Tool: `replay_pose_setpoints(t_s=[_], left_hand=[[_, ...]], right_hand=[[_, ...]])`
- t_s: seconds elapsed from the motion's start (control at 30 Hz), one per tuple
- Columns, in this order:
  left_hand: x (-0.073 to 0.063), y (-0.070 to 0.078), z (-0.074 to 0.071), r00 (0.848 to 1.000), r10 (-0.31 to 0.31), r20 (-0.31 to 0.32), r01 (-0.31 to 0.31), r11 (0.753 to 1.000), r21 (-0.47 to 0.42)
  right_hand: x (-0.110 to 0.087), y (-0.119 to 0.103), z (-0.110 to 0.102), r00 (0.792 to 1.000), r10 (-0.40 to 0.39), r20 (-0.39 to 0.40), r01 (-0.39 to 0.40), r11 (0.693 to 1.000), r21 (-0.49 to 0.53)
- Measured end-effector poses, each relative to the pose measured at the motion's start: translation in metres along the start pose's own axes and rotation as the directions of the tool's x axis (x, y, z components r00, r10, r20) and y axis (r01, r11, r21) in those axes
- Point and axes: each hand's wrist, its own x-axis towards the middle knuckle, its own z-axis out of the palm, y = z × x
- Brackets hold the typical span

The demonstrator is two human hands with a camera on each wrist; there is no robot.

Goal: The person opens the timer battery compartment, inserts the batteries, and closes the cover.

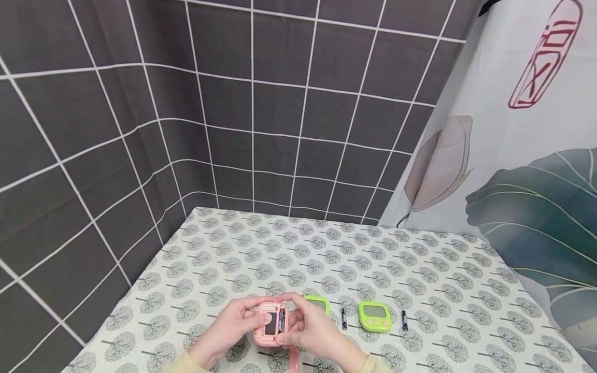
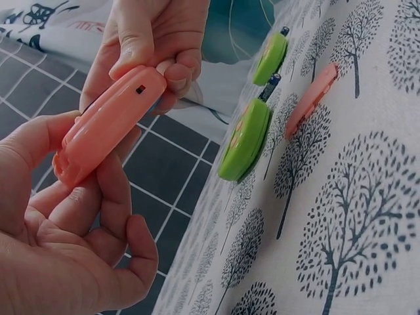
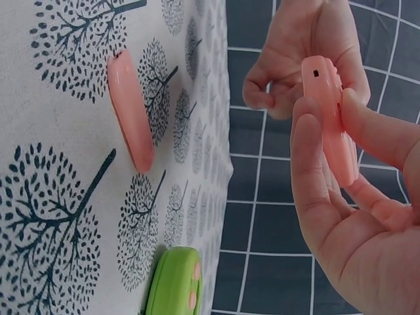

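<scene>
Both hands hold a pink timer-like device (image 1: pixel 266 340) above the table, its back turned up in the head view. A slim battery (image 1: pixel 282 321) lies in the open slot on its right side, beside a dark rectangular patch. My left hand (image 1: pixel 226 331) grips the device's left side, thumb on the back. With fingers at the upper edge and thumb near the lower right corner, my right hand (image 1: pixel 317 334) pinches the other side. On the cloth below lies a loose pink cover piece (image 3: pixel 131 115). The device's front is hidden in the head view.
One green timer (image 1: pixel 374 317) with pink buttons lies right of the hands. Another green timer (image 1: pixel 319 302) is partly hidden behind the right hand. A battery (image 1: pixel 344 318) lies between them, and a second battery (image 1: pixel 404 320) farther right. Dark grid-patterned cloth (image 1: pixel 280 119) hangs behind the table.
</scene>
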Motion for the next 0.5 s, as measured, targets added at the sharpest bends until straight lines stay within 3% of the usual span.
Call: replay_pose_setpoints(t_s=[0.5], left_hand=[[0.0, -0.0024, 0.0009, 1.0, 0.004, 0.004, -0.004, 1.0, 0.004]], right_hand=[[-0.0022, 0.0043, 0.0047, 1.0, -0.004, -0.008, 0.005, 0.998, 0.065]])
